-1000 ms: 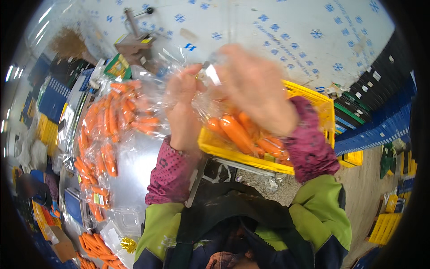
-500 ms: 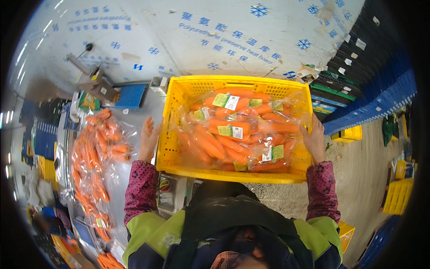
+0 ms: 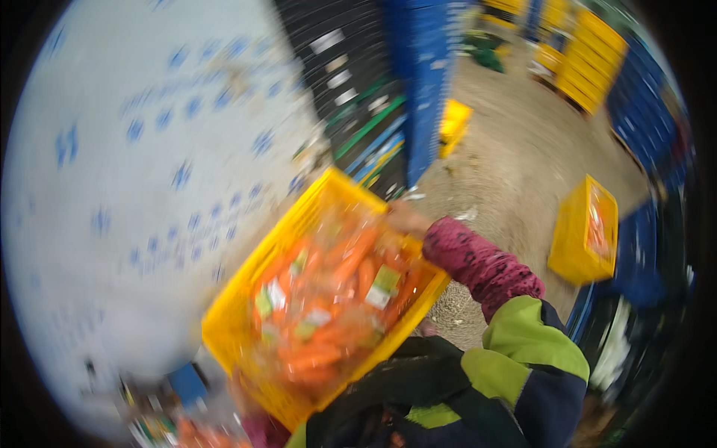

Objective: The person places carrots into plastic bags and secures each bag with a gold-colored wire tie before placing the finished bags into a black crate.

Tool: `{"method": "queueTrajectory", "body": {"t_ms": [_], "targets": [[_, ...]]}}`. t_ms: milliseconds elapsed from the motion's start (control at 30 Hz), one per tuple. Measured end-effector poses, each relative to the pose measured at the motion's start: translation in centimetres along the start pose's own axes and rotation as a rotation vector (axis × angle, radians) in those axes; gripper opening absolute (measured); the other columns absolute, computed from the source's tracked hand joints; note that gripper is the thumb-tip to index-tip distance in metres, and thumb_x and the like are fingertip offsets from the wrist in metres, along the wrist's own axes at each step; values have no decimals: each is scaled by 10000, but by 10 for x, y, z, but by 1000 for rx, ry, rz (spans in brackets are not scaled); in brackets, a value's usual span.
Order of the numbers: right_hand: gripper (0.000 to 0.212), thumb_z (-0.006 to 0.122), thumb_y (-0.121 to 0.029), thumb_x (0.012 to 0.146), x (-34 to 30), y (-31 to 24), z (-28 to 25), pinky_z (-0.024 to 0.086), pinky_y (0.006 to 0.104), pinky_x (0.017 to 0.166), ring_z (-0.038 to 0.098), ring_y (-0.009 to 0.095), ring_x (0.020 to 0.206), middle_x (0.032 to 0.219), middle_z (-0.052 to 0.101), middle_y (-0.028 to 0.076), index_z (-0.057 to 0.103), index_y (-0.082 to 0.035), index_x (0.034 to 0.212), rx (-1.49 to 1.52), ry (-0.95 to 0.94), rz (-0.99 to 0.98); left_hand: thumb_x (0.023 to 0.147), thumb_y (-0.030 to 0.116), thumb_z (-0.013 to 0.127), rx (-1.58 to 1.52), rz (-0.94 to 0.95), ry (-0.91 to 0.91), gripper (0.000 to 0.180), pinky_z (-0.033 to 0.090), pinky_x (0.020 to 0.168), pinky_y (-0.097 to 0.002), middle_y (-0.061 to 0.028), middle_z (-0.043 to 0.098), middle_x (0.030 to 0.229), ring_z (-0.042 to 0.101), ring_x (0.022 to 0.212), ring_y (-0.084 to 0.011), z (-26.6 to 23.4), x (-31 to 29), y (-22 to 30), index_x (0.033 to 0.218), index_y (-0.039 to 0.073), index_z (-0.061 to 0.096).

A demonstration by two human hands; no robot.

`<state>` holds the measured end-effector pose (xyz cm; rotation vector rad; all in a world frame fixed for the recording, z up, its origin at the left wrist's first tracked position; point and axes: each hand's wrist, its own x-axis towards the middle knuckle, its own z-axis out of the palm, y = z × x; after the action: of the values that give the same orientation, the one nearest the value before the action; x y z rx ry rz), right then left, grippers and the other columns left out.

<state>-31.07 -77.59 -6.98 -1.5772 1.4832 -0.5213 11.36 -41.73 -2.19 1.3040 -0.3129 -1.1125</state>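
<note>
A yellow plastic crate (image 3: 222, 340) hangs tilted in front of my body, filled with clear bags of carrots (image 3: 340, 299) bearing green and white labels. At the crate's far right end, my right hand (image 3: 409, 218) is closed on the rim. My left hand (image 3: 243, 396) is at the opposite, near left end, against the crate's edge; motion blurs it and its fingers are partly hidden.
A stack of black crates (image 3: 347, 82) and blue crates (image 3: 422, 82) stands ahead beside the white printed wall panel (image 3: 164, 187). Another yellow crate (image 3: 582, 239) holding something orange is on the right. Yellow crates (image 3: 594, 60) are piled farther back. Bagged carrots (image 3: 205, 433) lie at lower left.
My view and body have turned right, and the crate has swung round with me. My left hand, open beside the crate before, is now against its end. The carrot table has slipped to the lower left.
</note>
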Motion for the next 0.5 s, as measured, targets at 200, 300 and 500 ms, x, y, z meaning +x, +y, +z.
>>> {"method": "queueTrajectory", "body": {"t_ms": [200,300,500], "targets": [[392,662,-272,824,-101,60,-59,498,362,712,638,218,820,902,678,186,644,62,1029,302,154,-3,928,229,536,233,13,110,276,496,681,-304,-76,580,969,579,839,-181,91,-18,19,1104,17,553],[397,658,-279,834,-157,82,-114,486,352,742,620,201,838,919,675,159,644,56,1047,402,265,71,930,242,545,320,17,8,216,457,630,-282,-42,543,889,535,764,-153,152,-26,16,1035,54,557],[330,643,-285,871,-230,213,-220,425,305,633,528,128,734,806,600,55,641,20,999,522,542,265,933,268,563,407,-4,-220,144,379,526,-237,28,470,730,446,614,-96,299,-37,-50,898,128,564]]}}
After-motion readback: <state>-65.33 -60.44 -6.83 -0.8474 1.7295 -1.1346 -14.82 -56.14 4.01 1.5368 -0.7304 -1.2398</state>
